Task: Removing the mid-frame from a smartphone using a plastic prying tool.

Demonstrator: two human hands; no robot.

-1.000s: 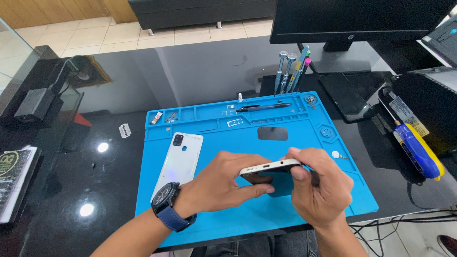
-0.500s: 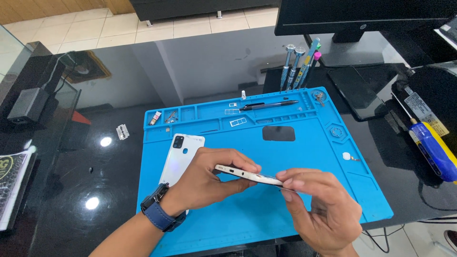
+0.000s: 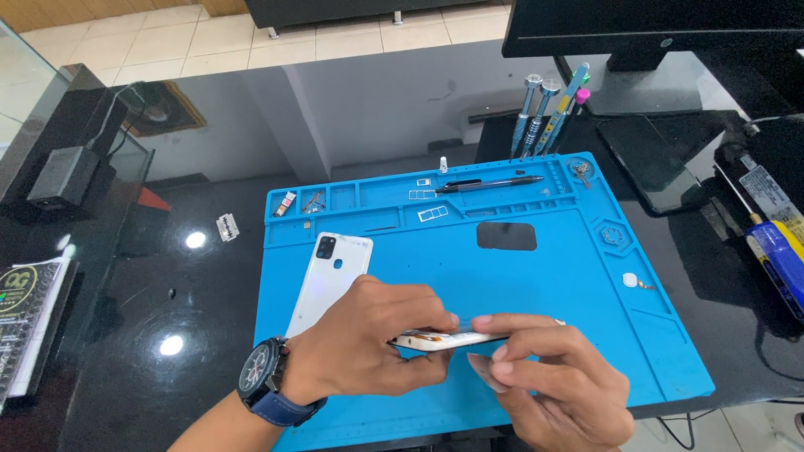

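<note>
My left hand (image 3: 368,339), with a dark watch on its wrist, grips a thin white phone body (image 3: 435,340) edge-on above the blue work mat (image 3: 569,276). My right hand (image 3: 544,381) pinches the phone's right end from the other side. A white phone back cover (image 3: 329,280) with a black camera block lies on the mat just left of my left hand, partly hidden by it.
A black rectangular part (image 3: 507,236), a black pen-like tool (image 3: 490,183) and small parts lie on the mat. Screwdrivers (image 3: 544,113) stand behind it. A tablet (image 3: 649,159), a monitor base, a blue-yellow tube (image 3: 779,255), a razor blade (image 3: 228,226) and a black adapter (image 3: 63,176) surround it.
The phone body went from tilted up to lying flat and edge-on between both hands, and the hands moved lower, toward the mat's near edge.
</note>
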